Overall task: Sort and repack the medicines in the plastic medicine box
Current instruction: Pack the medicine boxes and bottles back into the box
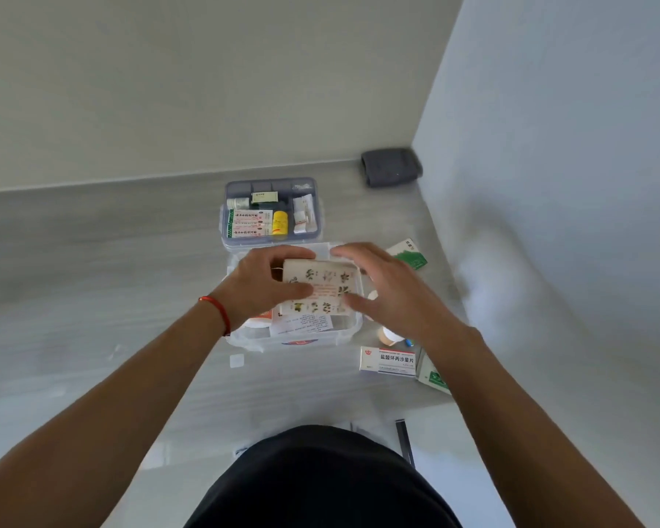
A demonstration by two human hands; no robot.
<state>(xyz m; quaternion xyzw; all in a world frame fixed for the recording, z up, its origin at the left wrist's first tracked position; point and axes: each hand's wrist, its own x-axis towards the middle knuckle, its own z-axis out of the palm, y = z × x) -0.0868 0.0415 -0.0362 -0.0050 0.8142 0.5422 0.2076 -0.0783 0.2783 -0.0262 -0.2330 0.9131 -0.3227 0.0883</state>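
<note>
A clear plastic medicine box stands on the grey counter in front of me. Over it I hold a beige medicine carton printed with herb pictures. My left hand grips its left end, fingers over the top and thumb across the face. My right hand touches its right side with nearly straight fingers. Under the carton lie a folded leaflet and an orange-and-white container. Behind the box sits its blue-tinted tray with red-and-white cartons, a yellow bottle and sachets.
To the right on the counter lie a green-and-white packet, a white carton with a blue and red stripe, a green-marked box and a small bottle. A dark grey cloth sits in the back corner by the wall.
</note>
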